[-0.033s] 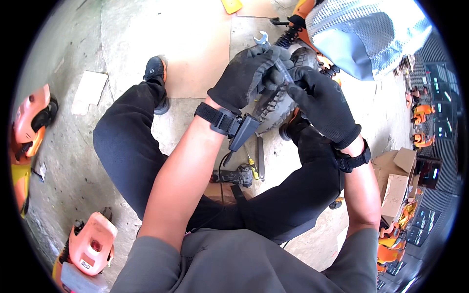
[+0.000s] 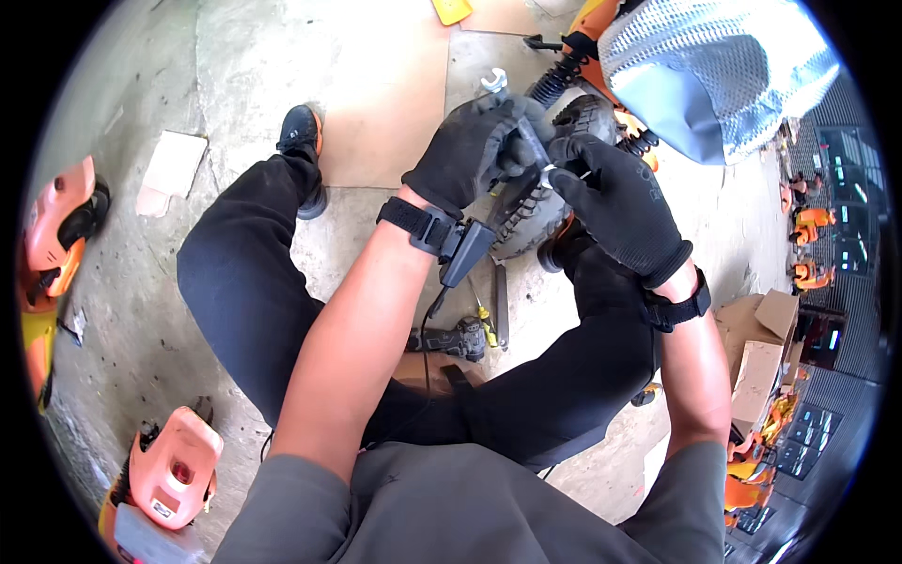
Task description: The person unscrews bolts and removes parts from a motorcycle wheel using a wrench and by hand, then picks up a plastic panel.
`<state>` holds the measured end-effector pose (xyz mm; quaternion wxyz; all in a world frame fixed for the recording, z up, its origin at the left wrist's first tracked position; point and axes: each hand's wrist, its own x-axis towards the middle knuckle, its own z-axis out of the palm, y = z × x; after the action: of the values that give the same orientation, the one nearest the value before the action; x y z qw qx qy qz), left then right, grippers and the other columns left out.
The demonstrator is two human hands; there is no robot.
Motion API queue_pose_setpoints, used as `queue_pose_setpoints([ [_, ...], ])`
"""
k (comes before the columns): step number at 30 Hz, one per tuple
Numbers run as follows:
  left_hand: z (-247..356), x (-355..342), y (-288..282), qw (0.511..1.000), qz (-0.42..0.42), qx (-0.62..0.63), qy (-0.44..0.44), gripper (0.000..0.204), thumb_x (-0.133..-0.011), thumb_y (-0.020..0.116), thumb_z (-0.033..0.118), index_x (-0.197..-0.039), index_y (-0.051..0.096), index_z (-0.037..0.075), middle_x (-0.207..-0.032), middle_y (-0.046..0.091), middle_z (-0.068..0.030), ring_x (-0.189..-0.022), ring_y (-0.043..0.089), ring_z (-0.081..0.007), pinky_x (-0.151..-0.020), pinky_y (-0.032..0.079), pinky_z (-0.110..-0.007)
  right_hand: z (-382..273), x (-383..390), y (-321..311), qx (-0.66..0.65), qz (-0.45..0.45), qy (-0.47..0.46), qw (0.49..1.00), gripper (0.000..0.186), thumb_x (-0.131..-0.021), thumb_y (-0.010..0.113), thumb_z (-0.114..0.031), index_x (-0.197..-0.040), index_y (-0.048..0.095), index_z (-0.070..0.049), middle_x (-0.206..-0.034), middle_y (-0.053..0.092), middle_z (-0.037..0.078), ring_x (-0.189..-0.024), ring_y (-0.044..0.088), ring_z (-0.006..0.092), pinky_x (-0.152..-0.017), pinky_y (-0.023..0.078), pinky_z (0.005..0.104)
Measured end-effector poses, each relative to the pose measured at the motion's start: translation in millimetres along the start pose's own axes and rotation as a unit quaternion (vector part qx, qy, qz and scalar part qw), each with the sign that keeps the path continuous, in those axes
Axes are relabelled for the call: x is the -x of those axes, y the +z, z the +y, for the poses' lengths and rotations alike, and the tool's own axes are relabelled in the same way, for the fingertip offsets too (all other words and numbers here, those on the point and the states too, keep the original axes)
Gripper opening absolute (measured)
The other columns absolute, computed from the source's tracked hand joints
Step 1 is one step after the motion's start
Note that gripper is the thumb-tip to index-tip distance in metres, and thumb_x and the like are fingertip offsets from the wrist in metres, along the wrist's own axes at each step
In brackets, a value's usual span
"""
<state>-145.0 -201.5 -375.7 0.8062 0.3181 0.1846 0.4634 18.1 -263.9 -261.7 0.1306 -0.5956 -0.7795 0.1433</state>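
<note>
While both gloved hands are bunched up over the engine part at the far middle, the packaging sits off to the sides. One open brown cardboard box is on the right, near the right elbow, and one flat pale scrap of card lies on the concrete at the far left. A big silver mesh-textured bag fills the far right corner.

Left hand is clenched around the dark ribbed part, holding it up off the floor. Right hand pinches a small thin metal bit against it with the fingertips.

Orange housings: I count three, two at the left edge and one near left. One power driver lies on the floor between the knees.
</note>
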Motion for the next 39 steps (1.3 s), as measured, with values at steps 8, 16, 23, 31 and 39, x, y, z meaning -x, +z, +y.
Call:
queue_pose_setpoints([
  [8,-152,-28,-160,0.776,-0.009,-0.497,-0.388,0.016,-0.087,0.057,0.021,-0.087,0.067,0.008,-0.078,0.070,-0.0128,-0.065,0.065,-0.0202,-0.061,0.051,-0.036,68,-3,31,0.031,0.043,0.159,0.986,0.031,-0.084,0.071,-0.017,-0.105,0.055,-0.001,-0.088,0.060,0.015,-0.077,0.059,0.0270,-0.068,0.048,0.0372],
  [16,-166,-73,-176,0.561,-0.109,-0.805,-0.161,0.018,-0.087,0.050,0.013,-0.092,0.068,0.014,-0.091,0.068,-0.0120,-0.089,0.066,-0.0322,-0.075,0.053,-0.045,80,-10,56,0.033,0.027,0.157,0.987,0.041,-0.083,0.073,-0.017,-0.113,0.049,-0.002,-0.086,0.064,0.014,-0.076,0.064,0.0283,-0.067,0.050,0.0375],
  [23,-180,-77,-178,0.529,-0.123,-0.834,-0.094,0.020,-0.089,0.048,0.009,-0.100,0.065,0.014,-0.099,0.063,-0.0096,-0.096,0.064,-0.0301,-0.075,0.053,-0.045,76,-13,59,0.076,0.033,0.183,0.980,0.039,-0.081,0.073,-0.010,-0.110,0.048,-0.001,-0.087,0.064,0.016,-0.077,0.068,0.0282,-0.068,0.055,0.0354],
  [31,-205,-82,-199,0.520,-0.104,-0.847,-0.041,0.024,-0.088,0.049,0.008,-0.104,0.064,0.016,-0.100,0.062,-0.0091,-0.096,0.064,-0.0293,-0.075,0.053,-0.045,95,-7,64,0.110,0.048,0.118,0.986,0.041,-0.081,0.078,-0.015,-0.111,0.053,-0.002,-0.084,0.054,0.002,-0.073,0.052,0.0098,-0.062,0.047,0.0237],
  [39,-210,-83,-202,0.499,-0.108,-0.859,0.040,0.023,-0.085,0.050,0.008,-0.102,0.064,0.016,-0.097,0.061,-0.0075,-0.094,0.064,-0.0269,-0.073,0.052,-0.043,98,-6,64,0.134,0.050,0.111,0.983,0.040,-0.080,0.078,-0.013,-0.110,0.053,-0.002,-0.079,0.053,0.001,-0.064,0.050,0.0080,-0.056,0.045,0.0225],
])
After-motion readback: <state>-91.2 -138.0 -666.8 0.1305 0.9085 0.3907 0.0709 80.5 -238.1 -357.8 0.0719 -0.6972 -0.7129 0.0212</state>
